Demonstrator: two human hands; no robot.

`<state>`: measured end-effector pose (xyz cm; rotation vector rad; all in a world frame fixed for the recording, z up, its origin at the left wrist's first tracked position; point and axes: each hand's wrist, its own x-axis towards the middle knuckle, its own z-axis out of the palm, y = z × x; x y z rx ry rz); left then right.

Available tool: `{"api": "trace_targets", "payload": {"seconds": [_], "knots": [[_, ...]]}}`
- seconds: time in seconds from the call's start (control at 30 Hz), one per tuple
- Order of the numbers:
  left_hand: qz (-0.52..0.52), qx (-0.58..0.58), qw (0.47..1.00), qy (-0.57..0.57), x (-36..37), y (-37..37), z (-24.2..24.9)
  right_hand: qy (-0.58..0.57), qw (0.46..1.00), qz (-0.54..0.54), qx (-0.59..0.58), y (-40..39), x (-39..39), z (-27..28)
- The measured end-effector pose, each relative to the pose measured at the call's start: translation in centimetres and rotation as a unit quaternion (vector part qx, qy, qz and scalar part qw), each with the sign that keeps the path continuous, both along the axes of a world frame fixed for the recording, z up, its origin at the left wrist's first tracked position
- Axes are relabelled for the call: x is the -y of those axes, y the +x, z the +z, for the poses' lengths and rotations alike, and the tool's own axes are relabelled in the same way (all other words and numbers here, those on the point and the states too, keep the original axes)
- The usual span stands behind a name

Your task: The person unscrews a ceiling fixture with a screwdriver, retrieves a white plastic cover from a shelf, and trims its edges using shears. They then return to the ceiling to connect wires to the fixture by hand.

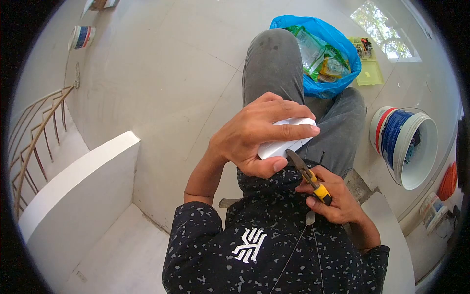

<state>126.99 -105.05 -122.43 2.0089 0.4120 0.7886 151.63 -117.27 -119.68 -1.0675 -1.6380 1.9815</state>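
In front of my lap my left hand (pixel 254 132) is closed around a white box-shaped piece (pixel 281 147), fingers over its top and thumb along the near side. My right hand (pixel 333 196) grips pliers (pixel 317 187) with yellow and black handles. Their dark jaws point up and left, right at the lower edge of the white piece. My left fingers cover much of that piece.
Beyond my knees stands a blue bag (pixel 355 54) holding plastic packaging, with a yellow-green organizer box (pixel 369 73) beside it. A white and blue bucket (pixel 391 134) lies tipped at right. Left are a low white wall (pixel 83 176) and a metal railing (pixel 41 132).
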Motion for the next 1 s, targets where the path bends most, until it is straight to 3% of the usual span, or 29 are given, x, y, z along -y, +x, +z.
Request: {"api": "trace_targets", "payload": {"seconds": [0.57, 0.63, 0.67, 0.77, 0.87, 0.93, 0.97, 1.0], "knots": [[0.004, -0.013, 1.000, 0.009, 0.1, 0.1, 0.3, 0.063, 0.997, -0.022, 0.031, -0.8, 0.7, -2.2], [0.005, -0.016, 1.000, 0.005, 0.1, -0.1, 0.4, -0.046, 0.997, -0.060, -0.020, -1.0, 0.3, -1.7], [0.007, -0.019, 1.000, 0.002, 0.1, -0.2, 0.4, -0.045, 0.997, -0.060, -0.021, -1.1, 0.5, -2.0], [0.026, 0.004, 1.000, -0.013, 0.2, -0.4, 0.6, 0.055, 0.994, -0.062, -0.066, -0.8, 0.6, -2.8], [0.042, 0.053, 0.998, -0.016, -0.1, -0.6, 0.3, 0.117, 0.992, 0.033, -0.043, 0.3, 0.1, -2.6], [0.052, 0.063, 0.996, -0.027, 0.0, -0.8, 0.3, 0.072, 0.989, -0.043, 0.122, 0.3, 1.9, -2.6], [0.060, 0.078, 0.994, -0.042, 0.1, -0.9, 0.2, 0.138, 0.968, -0.136, 0.161, -0.3, 2.6, -3.3], [0.058, 0.073, 0.995, -0.038, 0.3, -0.9, 0.2, 0.140, 0.968, -0.140, 0.155, -0.5, 2.7, -3.8]]}}
